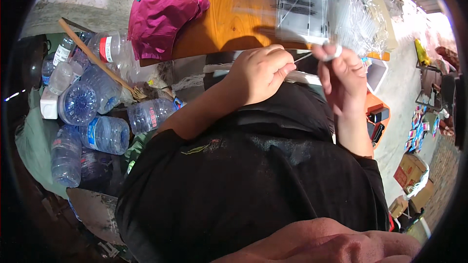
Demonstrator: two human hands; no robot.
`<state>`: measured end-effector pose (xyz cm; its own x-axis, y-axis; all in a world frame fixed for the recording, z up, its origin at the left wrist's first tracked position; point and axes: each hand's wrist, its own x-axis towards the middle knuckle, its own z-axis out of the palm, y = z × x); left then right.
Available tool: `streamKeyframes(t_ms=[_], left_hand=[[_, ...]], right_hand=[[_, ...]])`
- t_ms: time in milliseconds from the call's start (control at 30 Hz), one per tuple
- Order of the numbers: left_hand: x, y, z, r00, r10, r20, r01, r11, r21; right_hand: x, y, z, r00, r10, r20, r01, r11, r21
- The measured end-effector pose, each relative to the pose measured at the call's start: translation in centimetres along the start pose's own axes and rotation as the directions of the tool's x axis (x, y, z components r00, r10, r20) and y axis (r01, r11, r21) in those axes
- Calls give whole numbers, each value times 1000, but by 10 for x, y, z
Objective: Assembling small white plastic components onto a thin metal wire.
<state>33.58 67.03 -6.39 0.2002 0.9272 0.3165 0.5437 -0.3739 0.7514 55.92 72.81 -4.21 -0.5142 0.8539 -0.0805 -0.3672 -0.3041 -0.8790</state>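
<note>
My left hand (263, 74) is closed in front of my chest, thumb and forefinger pinching a thin white strand (303, 58). The strand runs across the short gap to my right hand (347, 75), whose bent fingertips close on its other end and are blurred by motion. A white band or piece (333, 53) shows at the right hand's fingers; whether it is worn or held is unclear. Just beyond the hands, a stack of clear plastic packets (307, 9) lies on the orange wooden table (219, 24).
Shiny magenta foil sheets (165, 17) lie on the table's left side. At its right is a bundle of thin clear plastic pieces (358, 22). Empty plastic bottles (105, 134) and a wooden stick (95, 58) crowd my left. An orange box (375, 117) stands at my right.
</note>
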Motion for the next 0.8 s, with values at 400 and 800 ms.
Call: streamKeyframes(t_ms=[400, 800], left_hand=[[-2, 1, 2, 1000, 10, 16, -10, 1000, 23], [1, 3, 2, 999, 19, 32, -21, 998, 55]], right_hand=[[4, -1, 0, 999, -41, -16, 41, 999, -34], [7, 2, -3, 998, -62, 2, 62, 992, 110]])
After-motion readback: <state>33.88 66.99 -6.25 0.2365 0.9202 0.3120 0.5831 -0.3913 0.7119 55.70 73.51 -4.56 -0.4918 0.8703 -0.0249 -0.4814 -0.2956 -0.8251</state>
